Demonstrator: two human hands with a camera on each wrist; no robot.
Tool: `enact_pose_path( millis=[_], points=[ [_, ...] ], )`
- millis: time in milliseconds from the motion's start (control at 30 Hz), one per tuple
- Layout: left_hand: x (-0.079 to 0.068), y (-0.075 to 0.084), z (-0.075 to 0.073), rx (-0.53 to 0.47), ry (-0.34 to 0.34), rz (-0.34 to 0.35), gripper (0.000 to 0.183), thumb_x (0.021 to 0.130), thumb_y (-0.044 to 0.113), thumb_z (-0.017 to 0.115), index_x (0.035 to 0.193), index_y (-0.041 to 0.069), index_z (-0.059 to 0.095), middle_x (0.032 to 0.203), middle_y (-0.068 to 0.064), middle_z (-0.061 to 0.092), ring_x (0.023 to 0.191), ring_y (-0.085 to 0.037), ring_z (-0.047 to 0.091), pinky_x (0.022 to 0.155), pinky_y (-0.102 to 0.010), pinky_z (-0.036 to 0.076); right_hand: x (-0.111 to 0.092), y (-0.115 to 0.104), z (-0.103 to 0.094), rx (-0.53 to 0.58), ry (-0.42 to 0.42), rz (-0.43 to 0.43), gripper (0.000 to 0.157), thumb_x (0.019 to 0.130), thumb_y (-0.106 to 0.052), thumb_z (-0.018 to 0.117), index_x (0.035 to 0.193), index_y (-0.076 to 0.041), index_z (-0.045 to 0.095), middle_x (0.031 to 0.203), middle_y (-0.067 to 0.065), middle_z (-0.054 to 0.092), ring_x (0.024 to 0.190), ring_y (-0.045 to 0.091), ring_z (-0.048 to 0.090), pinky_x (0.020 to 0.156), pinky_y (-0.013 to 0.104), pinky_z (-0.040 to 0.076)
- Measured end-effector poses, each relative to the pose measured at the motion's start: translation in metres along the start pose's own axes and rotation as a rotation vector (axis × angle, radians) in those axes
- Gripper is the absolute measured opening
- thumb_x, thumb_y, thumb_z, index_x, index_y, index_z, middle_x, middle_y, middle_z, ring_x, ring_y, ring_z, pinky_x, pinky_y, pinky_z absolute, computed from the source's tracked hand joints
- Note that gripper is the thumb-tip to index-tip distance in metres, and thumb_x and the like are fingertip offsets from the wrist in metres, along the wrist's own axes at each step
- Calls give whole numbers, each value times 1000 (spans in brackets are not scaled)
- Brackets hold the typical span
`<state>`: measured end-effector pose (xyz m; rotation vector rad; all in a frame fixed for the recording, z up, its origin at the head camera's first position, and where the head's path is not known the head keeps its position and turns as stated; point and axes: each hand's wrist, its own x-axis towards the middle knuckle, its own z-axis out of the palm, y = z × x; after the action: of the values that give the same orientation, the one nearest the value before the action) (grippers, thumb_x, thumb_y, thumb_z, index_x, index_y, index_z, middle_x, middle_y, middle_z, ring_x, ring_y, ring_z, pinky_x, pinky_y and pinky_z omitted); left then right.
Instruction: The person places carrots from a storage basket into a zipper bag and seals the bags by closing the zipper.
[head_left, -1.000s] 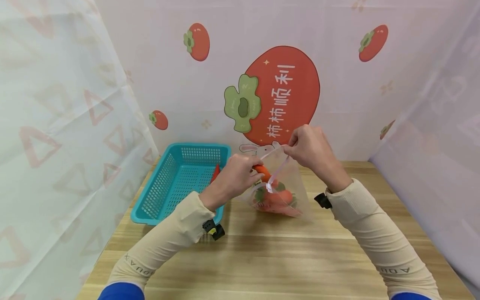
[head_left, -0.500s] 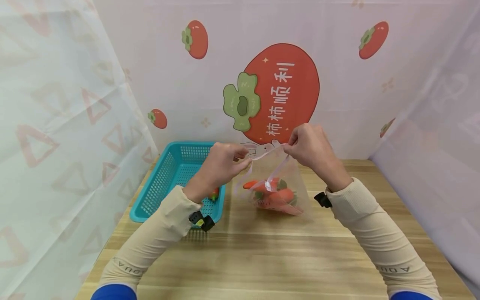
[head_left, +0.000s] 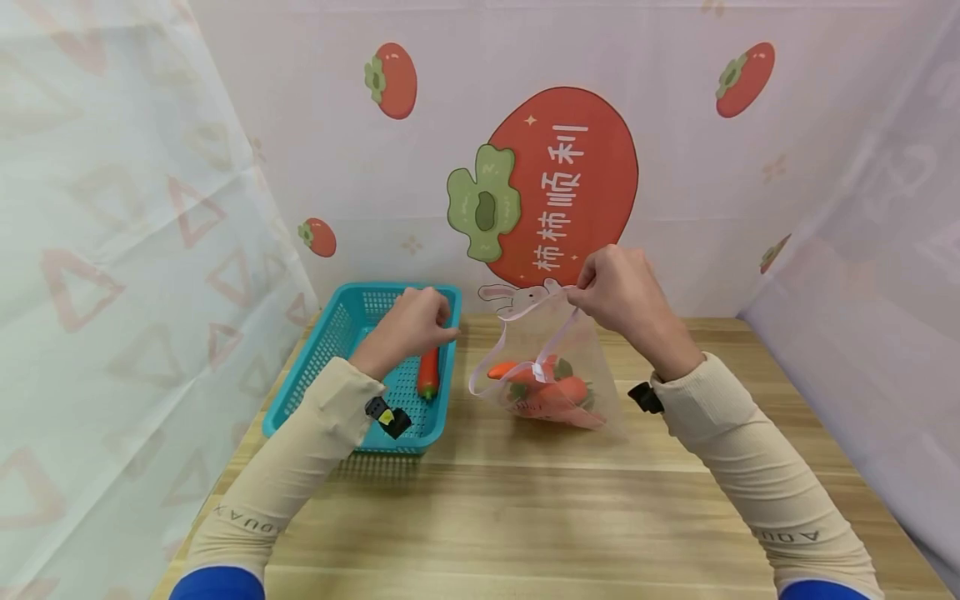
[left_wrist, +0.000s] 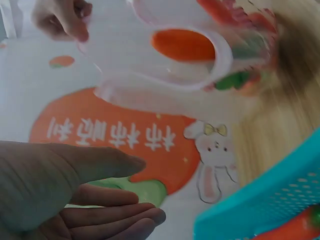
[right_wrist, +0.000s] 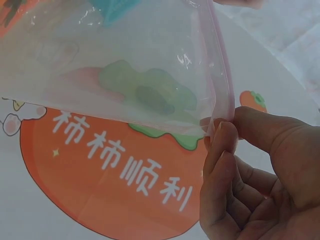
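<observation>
My right hand [head_left: 622, 300] pinches the top rim of a clear plastic zip bag [head_left: 600, 354] between thumb and forefinger. Inside the bag lie several red and orange vegetable-shaped pieces [head_left: 566, 390] with green parts; a carrot-like orange piece [left_wrist: 182, 45] shows through its open mouth. Above the right side of the blue basket, my left hand [head_left: 408, 329] holds nothing. In the left wrist view its fingers [left_wrist: 107, 217] are nearly straight and apart from the thumb. Below it in the basket lies a red chili pepper [head_left: 428, 372] with a green stem end.
The perforated blue basket [head_left: 408, 443] stands left of the bag on the wooden table [head_left: 525, 517]. A white printed cloth wall [head_left: 675, 208] rises behind, with more cloth on both sides.
My left hand has let go of the orange piece, which now lies in the bag, and has moved left over the basket. My right hand keeps its hold on the bag's rim.
</observation>
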<state>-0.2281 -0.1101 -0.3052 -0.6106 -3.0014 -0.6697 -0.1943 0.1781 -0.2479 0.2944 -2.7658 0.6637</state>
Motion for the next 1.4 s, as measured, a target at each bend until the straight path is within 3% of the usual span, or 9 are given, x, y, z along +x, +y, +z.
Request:
enact_pose_path(
  millis=[100,400,633,767,833,933,1033,1200,1400],
  points=[
    [5,-13,6,16,-68,-54,59,97,22,77,55,17,35,52,4,27,44,-12,31,49,-23,27,1,0,2,-9,-5,-6,25,89,-12,79,66,-6,72,68,9,71,58,23,59,49,30,45],
    [25,-49,31,22,-221,-210,56,94,23,81,57,16,39,53,2,31,53,-15,36,52,-27,34,1,1,7,-21,-18,-22,25,89,-11,77,66,-7,72,67,8,70,59,23,59,51,31,45],
    [34,-65,51,-29,-349,-350,27,96,22,79,94,4,60,64,-2,47,53,-15,48,52,-26,43,1,-1,10,-6,-24,-28,29,89,-9,75,61,-7,69,60,7,65,54,21,55,49,30,41],
    [36,-69,60,-49,-396,-421,39,96,22,78,122,0,59,93,-15,68,65,-21,63,60,-32,53,1,-2,11,-1,-24,-32,30,89,-9,75,60,-8,67,57,6,61,52,19,51,48,29,38],
    [36,-70,63,-13,-402,-429,50,96,24,78,133,-1,56,122,-23,67,86,-28,69,72,-38,59,1,-3,11,0,-22,-30,30,89,-9,75,60,-7,68,58,6,61,51,19,51,48,29,38],
    [37,-72,69,18,-397,-444,52,94,25,81,134,-2,62,139,-24,63,108,-33,67,88,-45,61,1,-3,10,-1,-20,-28,28,89,-10,76,62,-7,70,60,6,64,52,19,53,48,29,40],
    [35,-73,72,9,-383,-465,43,93,24,82,124,-2,68,130,-20,68,107,-32,67,91,-46,62,1,-3,9,0,-17,-27,27,89,-10,77,63,-6,71,60,7,65,52,20,55,48,29,41],
    [30,-71,73,-81,-383,-533,29,90,18,84,108,0,70,106,-15,70,90,-28,67,78,-39,62,2,-3,7,5,-8,-31,28,90,-10,78,63,-6,71,60,8,65,50,20,55,47,29,42],
    [28,-69,69,-193,-441,-702,40,90,21,85,117,-3,68,117,-22,68,95,-34,70,80,-46,65,2,-3,6,4,-10,-26,26,90,-11,78,65,-6,72,63,8,67,52,20,56,48,29,42]
  ],
)
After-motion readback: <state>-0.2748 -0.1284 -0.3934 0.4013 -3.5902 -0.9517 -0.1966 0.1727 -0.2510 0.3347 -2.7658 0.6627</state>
